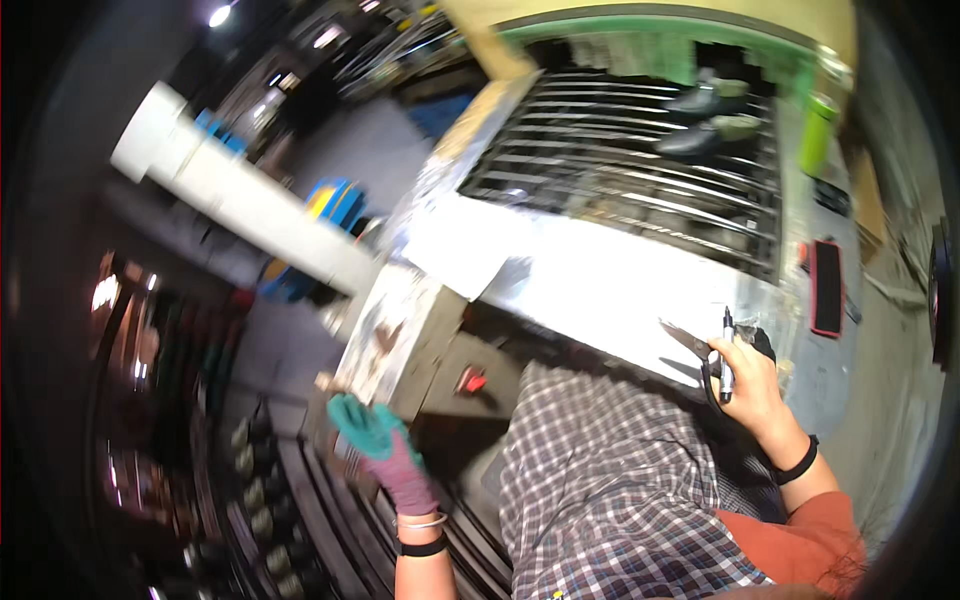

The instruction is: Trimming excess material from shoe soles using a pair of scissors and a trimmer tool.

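My right hand (750,385), bare, is closed around a pair of scissors (688,340) and a marker pen (727,350). The scissor blades point left over the brightly lit white bench surface, with a dark handle loop below the fingers. The pen stands roughly upright against the hand, its black cap end up. My left hand (380,445) wears a green and purple knit glove. It is at the bench's left front corner (365,375), and its fingers are blurred; whether they grip anything there cannot be made out.
Two dark shoes (710,135) lie on a metal bar grate (620,160) at the back. A green bottle (817,135) and a red-and-black flat object (826,288) are on the right. A red item (471,380) is below the bench front. A white duct (240,205) runs at the left.
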Demonstrator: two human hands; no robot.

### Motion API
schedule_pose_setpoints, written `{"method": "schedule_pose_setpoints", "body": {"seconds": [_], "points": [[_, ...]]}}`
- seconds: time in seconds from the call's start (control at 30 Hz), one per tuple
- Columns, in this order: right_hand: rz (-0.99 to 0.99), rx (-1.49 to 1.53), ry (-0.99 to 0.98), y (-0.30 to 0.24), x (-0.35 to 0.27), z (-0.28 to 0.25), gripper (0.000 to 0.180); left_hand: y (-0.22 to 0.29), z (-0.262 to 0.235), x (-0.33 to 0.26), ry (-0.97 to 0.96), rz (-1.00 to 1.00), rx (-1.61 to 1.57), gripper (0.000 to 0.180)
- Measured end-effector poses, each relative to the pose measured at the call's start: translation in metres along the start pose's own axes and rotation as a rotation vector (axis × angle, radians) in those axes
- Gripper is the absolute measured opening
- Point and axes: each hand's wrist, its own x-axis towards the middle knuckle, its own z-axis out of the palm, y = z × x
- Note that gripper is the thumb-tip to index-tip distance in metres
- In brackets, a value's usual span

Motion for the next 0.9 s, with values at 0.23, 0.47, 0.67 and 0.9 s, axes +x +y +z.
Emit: {"method": "schedule_pose_setpoints", "body": {"seconds": [0.23, 0.47, 0.67, 0.9], "points": [[0.241, -0.204, 0.114, 0.073, -0.069, -0.024, 0.053, -0.017, 0.312, 0.006, -0.941, 0.312, 0.302, 0.087], [0.229, -0.197, 0.141, 0.080, -0.067, -0.020, 0.045, -0.032, 0.542, 0.000, -1.096, 0.661, 0.383, 0.095], [0.336, -0.127, -0.037, 0.085, -0.078, -0.023, 0.058, -0.017, 0.647, -0.012, -0.969, 0.879, 0.584, 0.108], [0.311, -0.158, -0.020, 0.085, -0.083, -0.022, 0.060, -0.026, 0.642, -0.033, -1.306, 0.630, 0.769, 0.083]]}}
